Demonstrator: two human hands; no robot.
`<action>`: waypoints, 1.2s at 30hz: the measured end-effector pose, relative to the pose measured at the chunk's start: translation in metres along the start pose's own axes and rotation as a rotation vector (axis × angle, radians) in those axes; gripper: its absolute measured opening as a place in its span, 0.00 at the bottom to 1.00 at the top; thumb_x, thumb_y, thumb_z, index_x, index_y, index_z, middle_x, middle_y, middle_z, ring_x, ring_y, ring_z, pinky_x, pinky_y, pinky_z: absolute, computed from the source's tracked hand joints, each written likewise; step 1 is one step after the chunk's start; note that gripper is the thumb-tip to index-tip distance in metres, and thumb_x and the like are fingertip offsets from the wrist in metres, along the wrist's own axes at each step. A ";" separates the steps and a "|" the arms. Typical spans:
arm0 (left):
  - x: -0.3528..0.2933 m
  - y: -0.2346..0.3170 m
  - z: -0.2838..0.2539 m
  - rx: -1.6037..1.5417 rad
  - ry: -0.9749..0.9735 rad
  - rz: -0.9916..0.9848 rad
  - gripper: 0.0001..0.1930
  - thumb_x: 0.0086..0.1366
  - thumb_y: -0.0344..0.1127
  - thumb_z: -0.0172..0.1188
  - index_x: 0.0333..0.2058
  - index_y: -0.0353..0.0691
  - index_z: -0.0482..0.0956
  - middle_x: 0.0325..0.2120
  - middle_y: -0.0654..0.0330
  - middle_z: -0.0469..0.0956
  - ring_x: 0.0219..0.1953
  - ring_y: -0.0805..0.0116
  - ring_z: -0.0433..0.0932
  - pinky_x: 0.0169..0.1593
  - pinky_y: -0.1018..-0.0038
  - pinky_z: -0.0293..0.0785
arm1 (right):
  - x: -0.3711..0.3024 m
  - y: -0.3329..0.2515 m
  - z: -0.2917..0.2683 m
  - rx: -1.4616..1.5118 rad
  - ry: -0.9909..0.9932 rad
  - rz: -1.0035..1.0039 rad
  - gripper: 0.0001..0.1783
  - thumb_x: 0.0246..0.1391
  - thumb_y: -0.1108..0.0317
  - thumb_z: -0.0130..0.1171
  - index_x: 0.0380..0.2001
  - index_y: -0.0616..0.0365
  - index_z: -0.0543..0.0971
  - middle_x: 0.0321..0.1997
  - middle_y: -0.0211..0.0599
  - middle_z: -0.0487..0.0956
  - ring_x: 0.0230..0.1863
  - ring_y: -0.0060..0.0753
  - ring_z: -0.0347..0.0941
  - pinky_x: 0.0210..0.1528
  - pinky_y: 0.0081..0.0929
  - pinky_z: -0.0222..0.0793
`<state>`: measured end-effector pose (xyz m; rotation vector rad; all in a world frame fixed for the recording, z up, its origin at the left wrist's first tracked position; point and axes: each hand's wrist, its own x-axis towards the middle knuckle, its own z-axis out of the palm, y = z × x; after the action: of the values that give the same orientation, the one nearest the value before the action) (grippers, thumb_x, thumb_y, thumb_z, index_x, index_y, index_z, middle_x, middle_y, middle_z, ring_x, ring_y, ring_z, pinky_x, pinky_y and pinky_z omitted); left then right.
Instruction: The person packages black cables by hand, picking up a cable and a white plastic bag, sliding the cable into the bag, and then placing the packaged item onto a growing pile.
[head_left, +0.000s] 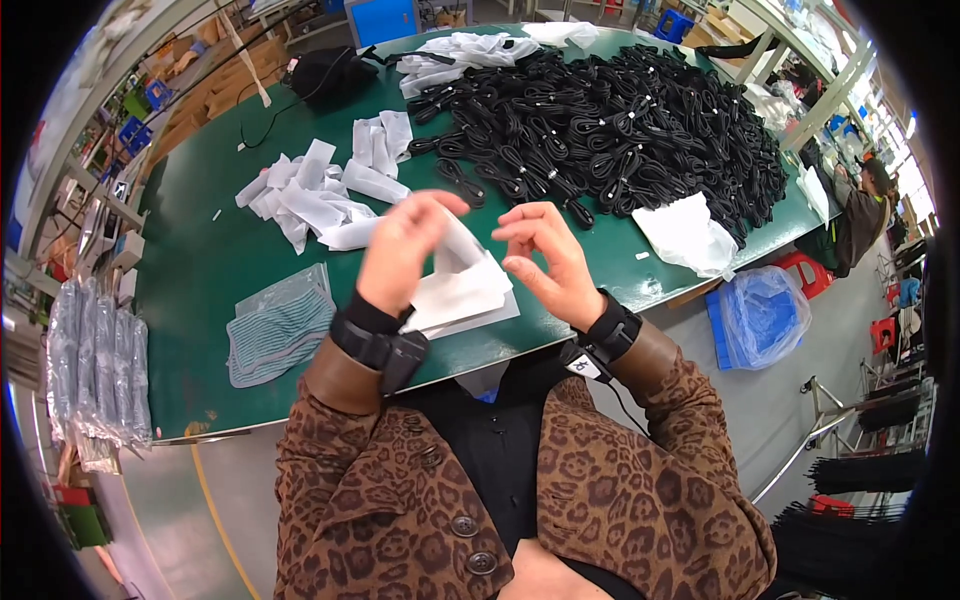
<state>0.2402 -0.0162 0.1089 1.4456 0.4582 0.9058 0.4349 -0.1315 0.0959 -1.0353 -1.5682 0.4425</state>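
Note:
My left hand [405, 250] is closed, its curled fingers at the upper end of a translucent white plastic sleeve [458, 243]. That sleeve slants down over a small stack of white sheets or flat bags [462, 298] near the table's front edge. To the right of the sleeve, my right hand [550, 258] is raised with curved fingers apart from the thumb, and I see nothing in it. Just beyond my left hand lies a loose pile of similar translucent sleeves [318, 205]. A big heap of coiled black cables [610, 130] covers the far right of the table.
The green table [190, 290] bears a stack of teal-striped pouches [280, 330] at left, more white sleeves [465, 55] and a black bag [330, 75] behind. A white plastic bag [688, 235] overhangs the right edge. On the floor stands a blue bin with clear liner [760, 315]; a person [865, 215] sits far right.

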 end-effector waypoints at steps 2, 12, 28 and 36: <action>0.015 0.009 -0.027 -0.201 0.125 -0.071 0.10 0.68 0.35 0.52 0.41 0.35 0.75 0.41 0.61 0.76 0.41 0.70 0.75 0.45 0.75 0.71 | 0.004 0.006 -0.013 -0.071 -0.039 0.001 0.13 0.54 0.74 0.59 0.43 0.62 0.74 0.45 0.37 0.69 0.37 0.23 0.70 0.40 0.19 0.68; -0.016 -0.038 -0.015 0.816 0.132 0.166 0.12 0.58 0.29 0.61 0.41 0.37 0.76 0.38 0.53 0.75 0.40 0.56 0.76 0.44 0.67 0.72 | -0.025 0.120 -0.075 -1.159 -0.089 0.050 0.16 0.45 0.69 0.66 0.37 0.61 0.74 0.40 0.45 0.72 0.36 0.47 0.71 0.38 0.40 0.71; -0.038 -0.090 0.033 0.953 -0.021 0.082 0.07 0.55 0.31 0.64 0.28 0.35 0.75 0.28 0.54 0.74 0.32 0.53 0.75 0.36 0.63 0.71 | -0.061 0.088 -0.043 -0.621 -0.012 0.342 0.13 0.48 0.72 0.56 0.38 0.65 0.73 0.34 0.48 0.73 0.36 0.54 0.73 0.38 0.42 0.71; -0.036 -0.082 0.032 0.722 0.023 -0.023 0.03 0.57 0.26 0.61 0.29 0.34 0.76 0.26 0.56 0.75 0.28 0.62 0.75 0.34 0.71 0.71 | -0.053 0.029 -0.019 -0.582 -0.073 0.040 0.17 0.45 0.79 0.56 0.42 0.61 0.74 0.34 0.41 0.71 0.31 0.44 0.73 0.32 0.33 0.72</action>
<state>0.2635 -0.0546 0.0249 2.0732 0.8757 0.7677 0.4615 -0.1632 0.0483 -1.5040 -1.7915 0.0402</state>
